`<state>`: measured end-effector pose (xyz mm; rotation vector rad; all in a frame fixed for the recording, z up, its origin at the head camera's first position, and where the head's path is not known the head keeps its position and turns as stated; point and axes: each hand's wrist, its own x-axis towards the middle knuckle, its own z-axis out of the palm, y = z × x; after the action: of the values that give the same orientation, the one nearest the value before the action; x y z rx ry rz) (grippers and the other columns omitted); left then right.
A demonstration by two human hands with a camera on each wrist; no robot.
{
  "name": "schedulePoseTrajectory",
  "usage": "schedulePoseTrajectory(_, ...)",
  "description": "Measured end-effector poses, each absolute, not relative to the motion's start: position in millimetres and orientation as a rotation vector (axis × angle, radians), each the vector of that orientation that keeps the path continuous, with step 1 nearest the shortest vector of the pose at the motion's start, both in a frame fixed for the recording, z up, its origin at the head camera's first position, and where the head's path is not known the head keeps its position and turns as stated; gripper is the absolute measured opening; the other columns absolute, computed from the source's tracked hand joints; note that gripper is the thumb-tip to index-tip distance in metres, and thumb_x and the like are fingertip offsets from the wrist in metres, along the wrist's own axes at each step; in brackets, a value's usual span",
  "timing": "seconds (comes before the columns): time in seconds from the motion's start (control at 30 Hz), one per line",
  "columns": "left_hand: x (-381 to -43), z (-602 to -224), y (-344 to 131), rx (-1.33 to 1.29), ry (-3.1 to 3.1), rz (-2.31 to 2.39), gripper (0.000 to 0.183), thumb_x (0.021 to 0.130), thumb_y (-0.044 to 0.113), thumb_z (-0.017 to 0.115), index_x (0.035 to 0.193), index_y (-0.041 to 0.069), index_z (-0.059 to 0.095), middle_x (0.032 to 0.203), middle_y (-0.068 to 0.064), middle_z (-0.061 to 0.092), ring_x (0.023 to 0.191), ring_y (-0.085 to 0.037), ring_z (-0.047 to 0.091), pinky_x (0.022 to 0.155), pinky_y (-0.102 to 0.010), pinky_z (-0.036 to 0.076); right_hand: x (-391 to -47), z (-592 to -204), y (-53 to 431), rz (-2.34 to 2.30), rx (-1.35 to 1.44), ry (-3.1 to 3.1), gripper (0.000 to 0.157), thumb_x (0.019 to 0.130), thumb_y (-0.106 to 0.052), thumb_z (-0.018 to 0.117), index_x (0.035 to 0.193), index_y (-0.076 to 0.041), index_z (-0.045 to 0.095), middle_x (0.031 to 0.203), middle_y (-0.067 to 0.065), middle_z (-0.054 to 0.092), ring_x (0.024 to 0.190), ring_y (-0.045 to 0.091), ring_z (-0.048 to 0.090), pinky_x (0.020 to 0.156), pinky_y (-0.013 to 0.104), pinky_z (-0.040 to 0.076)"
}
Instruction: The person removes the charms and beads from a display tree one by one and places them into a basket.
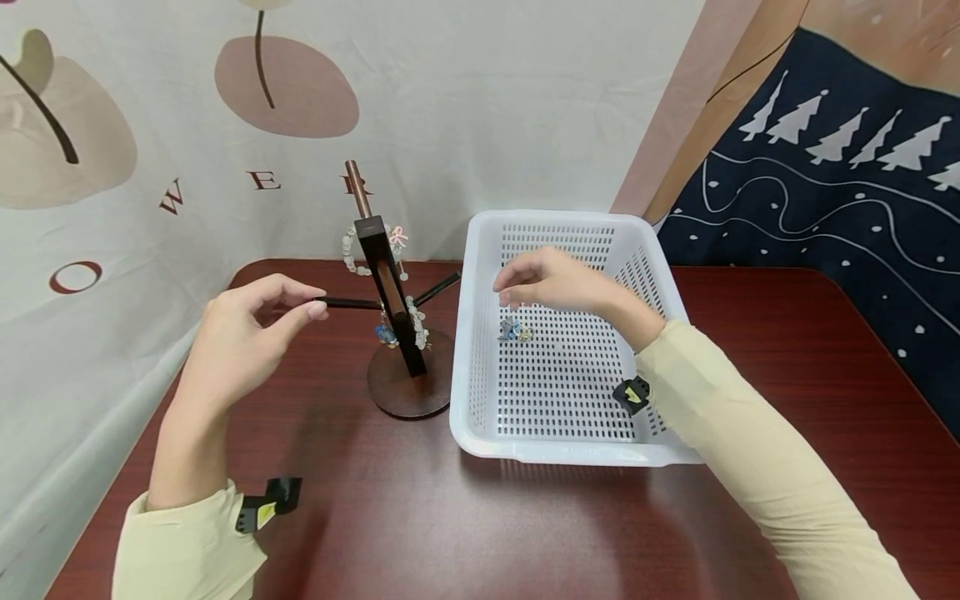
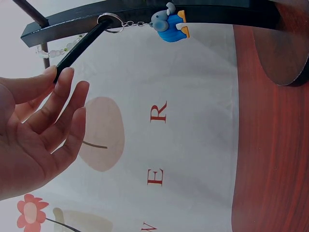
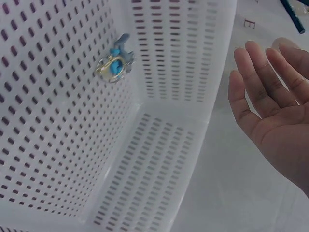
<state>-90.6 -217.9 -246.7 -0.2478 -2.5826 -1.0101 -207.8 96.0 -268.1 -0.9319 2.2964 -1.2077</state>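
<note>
A dark wooden jewelry stand (image 1: 390,292) stands upright on a round base, with pegs sticking out from its post. Thumb and fingertips of my left hand (image 1: 243,342) pinch the outer end of its left peg (image 2: 79,52). On that peg, close to the post, hangs a keychain (image 2: 170,24) with a blue and grey animal figure. Bead bracelets (image 1: 417,325) hang on the stand too, one with a pink bow. My right hand (image 1: 555,282) hovers over the white basket (image 1: 467,375), fingers loosely bent. Below it, a keychain (image 3: 116,65) with blue and gold-coloured parts lies on the basket floor.
The perforated basket stands right of the stand, its rim close to the round base. Both are on a dark red table (image 1: 390,517). Behind hang a printed light cloth (image 1: 450,100) and a navy cloth (image 1: 825,200) with white trees.
</note>
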Motion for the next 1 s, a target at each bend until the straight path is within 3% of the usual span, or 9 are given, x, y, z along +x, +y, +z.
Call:
schedulePoseTrajectory(0.2, -91, -247, -218, -0.249, -2.584, -1.008, 0.007, 0.084, 0.011, 0.067, 0.090, 0.009, 0.069, 0.074, 0.002, 0.068, 0.062, 0.008, 0.055, 0.053, -0.017, 0.034, -205, -267, 89, -1.250, -0.974, 2.242, 0.014, 0.086, -0.004, 0.059, 0.099, 0.001, 0.064, 0.091, 0.010, 0.066, 0.085, 0.031, 0.062, 0.078, 0.035, 0.048)
schedulePoseTrajectory(0.37, -91, -247, -217, -0.249, -2.587, -1.012, 0.007, 0.084, 0.011, 0.066, 0.090, 0.009, 0.069, 0.075, -0.001, 0.069, 0.062, 0.007, 0.055, 0.053, -0.017, 0.034, -203, -268, 83, -1.266, -0.994, 2.219, 0.017, 0.086, -0.004, 0.060, 0.101, 0.003, 0.063, 0.092, 0.010, 0.066, 0.082, 0.024, 0.062, 0.077, 0.038, 0.048)
schedulePoseTrajectory(0.47, -91, -247, -218, -0.251, -2.585, -1.014, 0.007, 0.084, 0.011, 0.066, 0.090, 0.009, 0.069, 0.074, 0.004, 0.068, 0.062, 0.007, 0.055, 0.053, -0.017, 0.034, -203, -269, 79, -1.266, -1.020, 2.209, 0.018, 0.086, -0.005, 0.061, 0.102, 0.003, 0.063, 0.092, 0.013, 0.065, 0.079, 0.021, 0.062, 0.074, 0.035, 0.048)
schedulePoseTrajectory(0.63, -91, -247, -218, -0.252, -2.583, -1.019, 0.007, 0.084, 0.011, 0.067, 0.090, 0.010, 0.069, 0.072, 0.014, 0.066, 0.062, 0.006, 0.055, 0.052, -0.018, 0.033, -203, -272, 70, -1.276, -1.067, 2.160, 0.017, 0.086, -0.005, 0.061, 0.100, 0.004, 0.063, 0.092, 0.017, 0.065, 0.082, 0.027, 0.062, 0.074, 0.033, 0.048)
schedulePoseTrajectory(0.83, -92, -247, -219, -0.255, -2.585, -1.008, 0.007, 0.084, 0.012, 0.067, 0.090, 0.010, 0.069, 0.072, 0.008, 0.068, 0.062, 0.006, 0.055, 0.052, -0.018, 0.033, -202, -276, 59, -1.237, -1.093, 2.131, 0.016, 0.087, -0.006, 0.060, 0.100, 0.001, 0.064, 0.091, 0.011, 0.066, 0.083, 0.023, 0.062, 0.074, 0.038, 0.049)
schedulePoseTrajectory(1.0, -92, -247, -219, -0.256, -2.585, -1.011, 0.007, 0.084, 0.012, 0.067, 0.090, 0.009, 0.069, 0.072, 0.007, 0.068, 0.061, 0.005, 0.055, 0.052, -0.018, 0.033, -199, -277, 52, -1.207, -1.087, 2.143, 0.018, 0.087, -0.011, 0.062, 0.102, -0.002, 0.065, 0.088, 0.005, 0.068, 0.081, 0.018, 0.063, 0.072, 0.032, 0.049)
